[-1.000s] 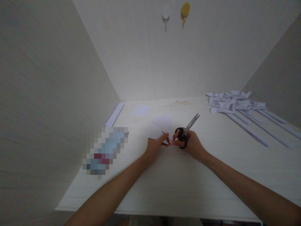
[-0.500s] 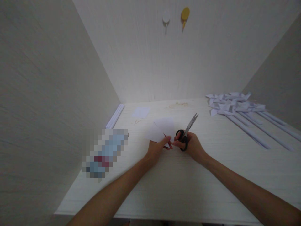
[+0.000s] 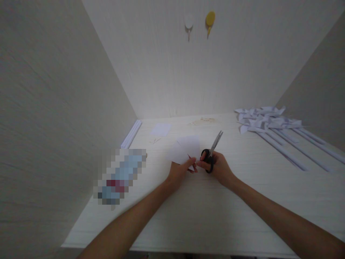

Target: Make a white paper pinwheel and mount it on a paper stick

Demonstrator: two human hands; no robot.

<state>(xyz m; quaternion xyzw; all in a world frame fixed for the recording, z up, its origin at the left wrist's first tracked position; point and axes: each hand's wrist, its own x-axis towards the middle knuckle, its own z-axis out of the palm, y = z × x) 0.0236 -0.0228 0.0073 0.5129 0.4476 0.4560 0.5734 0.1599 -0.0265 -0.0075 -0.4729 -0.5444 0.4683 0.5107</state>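
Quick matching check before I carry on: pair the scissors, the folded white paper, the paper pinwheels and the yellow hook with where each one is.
Things:
1. scissors
2. folded white paper
3. paper pinwheels
4. yellow hook

Places:
A. on the back wall
B. in the right hand
C. far right of the table
D. pinched by the left hand

Pairs: 1-B, 2-D, 3-C, 4-A

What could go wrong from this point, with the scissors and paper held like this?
1. The left hand pinches the white paper right beside the right hand holding the black-handled scissors; fingertips that close to the tool might get nicked.
2. The paper is gripped only at its near corner, so it may flop or tear crookedly.
3. The blades point toward the paper pinwheels; a wide sweep might disturb them.
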